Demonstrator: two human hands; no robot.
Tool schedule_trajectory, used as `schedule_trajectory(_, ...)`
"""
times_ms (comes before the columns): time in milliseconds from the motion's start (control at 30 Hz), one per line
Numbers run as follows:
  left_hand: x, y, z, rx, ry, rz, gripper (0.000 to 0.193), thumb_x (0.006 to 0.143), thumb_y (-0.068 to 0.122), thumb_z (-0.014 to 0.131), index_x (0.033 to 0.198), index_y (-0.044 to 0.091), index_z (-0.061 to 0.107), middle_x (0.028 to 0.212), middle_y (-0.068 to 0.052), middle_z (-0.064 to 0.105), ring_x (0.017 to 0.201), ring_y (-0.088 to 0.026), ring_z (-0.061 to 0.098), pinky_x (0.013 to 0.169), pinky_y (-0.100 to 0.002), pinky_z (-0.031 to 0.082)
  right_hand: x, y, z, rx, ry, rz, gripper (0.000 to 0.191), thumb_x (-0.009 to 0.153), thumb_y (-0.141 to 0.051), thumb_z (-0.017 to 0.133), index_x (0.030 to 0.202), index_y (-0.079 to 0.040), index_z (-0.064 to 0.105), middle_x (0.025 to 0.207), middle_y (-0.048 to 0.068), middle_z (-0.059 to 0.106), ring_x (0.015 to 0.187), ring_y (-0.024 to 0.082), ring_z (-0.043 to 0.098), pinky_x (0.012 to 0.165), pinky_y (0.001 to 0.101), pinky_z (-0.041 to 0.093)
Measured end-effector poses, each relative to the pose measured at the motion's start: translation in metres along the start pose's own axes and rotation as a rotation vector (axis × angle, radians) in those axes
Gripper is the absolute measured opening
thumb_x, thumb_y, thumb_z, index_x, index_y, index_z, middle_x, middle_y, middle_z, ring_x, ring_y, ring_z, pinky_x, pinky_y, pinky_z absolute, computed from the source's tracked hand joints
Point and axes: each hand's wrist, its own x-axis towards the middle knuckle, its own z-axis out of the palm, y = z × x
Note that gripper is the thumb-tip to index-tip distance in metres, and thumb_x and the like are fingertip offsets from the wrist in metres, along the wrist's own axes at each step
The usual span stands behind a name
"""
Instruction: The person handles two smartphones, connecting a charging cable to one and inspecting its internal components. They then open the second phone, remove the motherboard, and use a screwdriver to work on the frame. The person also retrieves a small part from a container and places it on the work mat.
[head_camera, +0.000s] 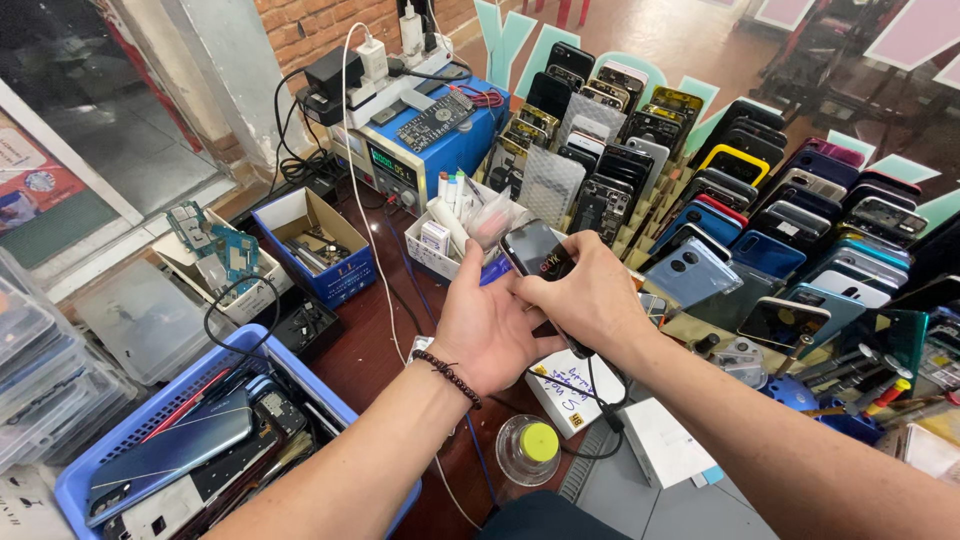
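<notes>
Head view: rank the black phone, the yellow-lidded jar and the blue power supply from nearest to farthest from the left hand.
1. Black phone: touching the left hand, at its fingertips.
2. Yellow-lidded jar: just below the wrist, on the table.
3. Blue power supply: farthest, up at the back by the brick wall.

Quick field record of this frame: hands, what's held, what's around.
left hand: open, palm behind the phone, beaded bracelet on wrist
right hand: grips dark phone; a black cable hangs below it
front: small jar with yellow lid
left: blue basket of phone parts
behind: blue power supply, rack of phone cases
</notes>
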Motion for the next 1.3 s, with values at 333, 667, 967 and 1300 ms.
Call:
schedule_trajectory(333,0.001,0.000,-0.001,0.037,-0.027,-0.008,0.089,0.091,0.082,0.019,0.140,0.017,0.053,0.143,-0.006,0.052,0.135,-0.029,0.047,0.110,-0.069,0.028,0.010,0.006,-0.003,-0.058,-0.053,-0.004,0.079,0.058,-0.048,0.079,0.113,0.006,0.064,0.094,0.024,0.075,0.086,0.030,0.076,0.080,0.0387,0.058)
schedule_trajectory(667,-0.001,0.002,0.002,0.051,-0.012,-0.001,0.089,0.090,0.083,0.020,0.139,0.016,0.054,0.141,-0.005,0.052,0.133,-0.028,0.047,0.108,-0.067,0.031,0.013,0.009,-0.002,-0.044,-0.063,-0.012,0.079,0.058,-0.049,0.079,0.111,0.008,0.065,0.093,0.024,0.076,0.085,0.030,0.077,0.080,0.0381,0.059)
schedule_trajectory(967,0.002,0.001,0.003,0.049,-0.013,0.002,0.088,0.089,0.083,0.021,0.139,0.018,0.053,0.141,-0.004,0.052,0.132,-0.027,0.048,0.108,-0.068,0.029,0.012,0.006,-0.004,-0.039,-0.053,0.007,0.077,0.058,-0.046,0.080,0.112,0.006,0.065,0.093,0.023,0.076,0.086,0.029,0.077,0.081,0.0386,0.059)
schedule_trajectory(1300,0.001,-0.001,0.000,-0.029,-0.032,0.018,0.083,0.093,0.078,0.021,0.147,0.021,0.048,0.147,-0.003,0.053,0.137,-0.024,0.048,0.112,-0.062,0.032,0.002,-0.004,-0.001,-0.089,0.104,-0.134,0.073,0.059,-0.038,0.084,0.114,0.006,0.063,0.104,0.023,0.072,0.096,0.034,0.072,0.085,0.0433,0.056)
